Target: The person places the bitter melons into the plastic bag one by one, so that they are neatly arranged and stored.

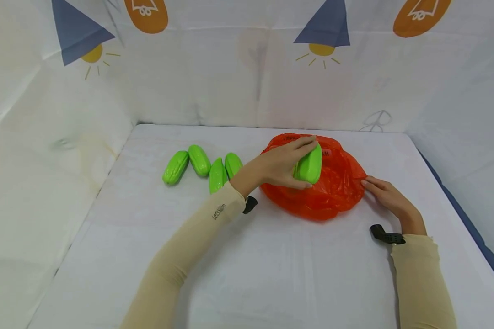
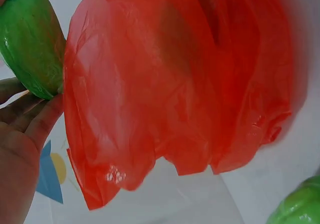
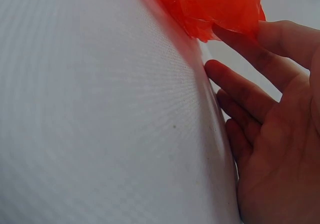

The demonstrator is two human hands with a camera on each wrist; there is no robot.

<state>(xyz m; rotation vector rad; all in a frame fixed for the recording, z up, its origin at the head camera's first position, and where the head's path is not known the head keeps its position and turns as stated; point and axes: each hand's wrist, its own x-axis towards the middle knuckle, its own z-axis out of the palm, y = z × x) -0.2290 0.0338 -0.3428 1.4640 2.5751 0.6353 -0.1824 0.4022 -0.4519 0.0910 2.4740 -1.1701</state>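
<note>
My left hand [image 1: 283, 165] grips a glossy green oblong toy vegetable [image 1: 309, 165] between thumb and fingers, over the red plastic bag [image 1: 333, 194]. In the left wrist view the same toy vegetable [image 2: 31, 43] shows beside the bag [image 2: 125, 83], whose side fills most of that view. At the bag's right edge, my right hand [image 1: 391, 198] pinches the thin plastic between thumb and index finger. The right wrist view shows this pinch on the red film [image 3: 215, 8], with the hand's other fingers [image 3: 240, 88] loosely extended near the white tabletop.
Several more green toy vegetables lie left of the bag, among them one far-left piece [image 1: 175, 167] and another [image 1: 199, 160]; my left forearm partly covers the nearest ones. The white table [image 1: 292, 274] meets a patterned cloth wall [image 1: 214, 82] behind.
</note>
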